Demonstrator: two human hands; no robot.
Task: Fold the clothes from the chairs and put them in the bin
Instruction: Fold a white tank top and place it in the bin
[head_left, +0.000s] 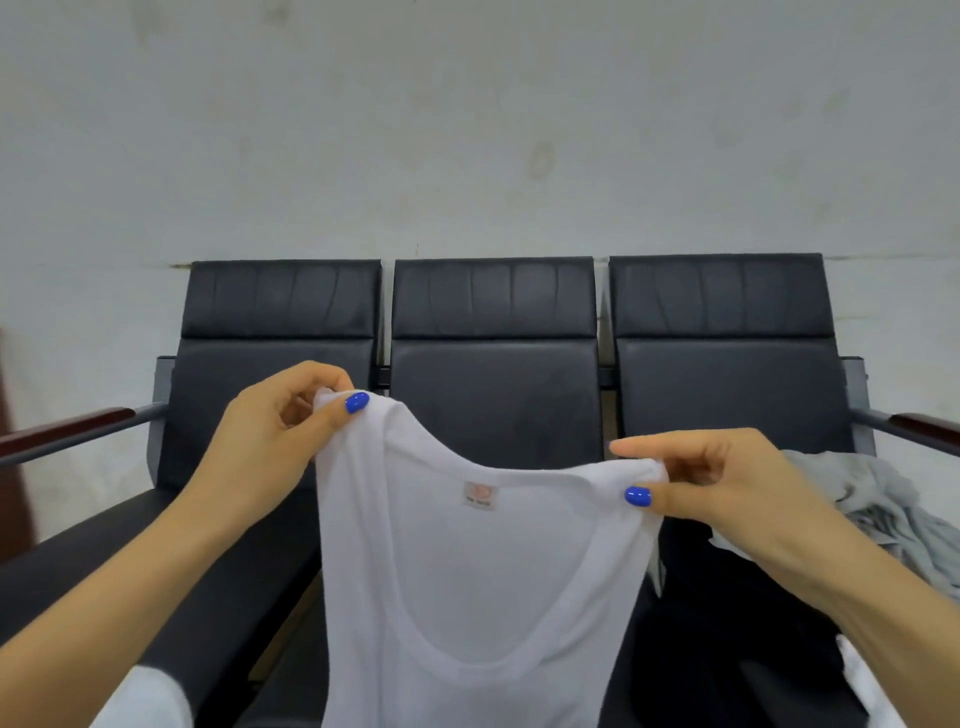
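— So, where is the garment?

— A white tank top (467, 571) hangs in the air in front of the middle seat of a row of three black chairs (493, 364), held up by its two shoulder straps. The left hand (270, 441) pinches the left strap between thumb and curled fingers (311, 374); the right hand (727, 483) pinches the right strap the same way, a little lower, so the neckline slopes down to the right. The label faces the camera.

— What room is there around it?

— The left chair's seat is bare black padding, and the middle chair's backrest shows clear behind the top. Metal armrests with dark wooden caps (67, 428) close off the row at its far left and far right ends. A pale wall (467, 130) stands right behind the backrests.

— Anything lying about?

— On the right chair's seat lies a crumpled grey garment (883, 509), close behind the right wrist. A dark garment (727, 623) lies below it, towards the front edge of that seat, and a bit of white cloth (857, 675) shows at the bottom right. Something white and blurred (145, 696) sits at the bottom left; what it is cannot be told.

— And the bin?

— None is in view.
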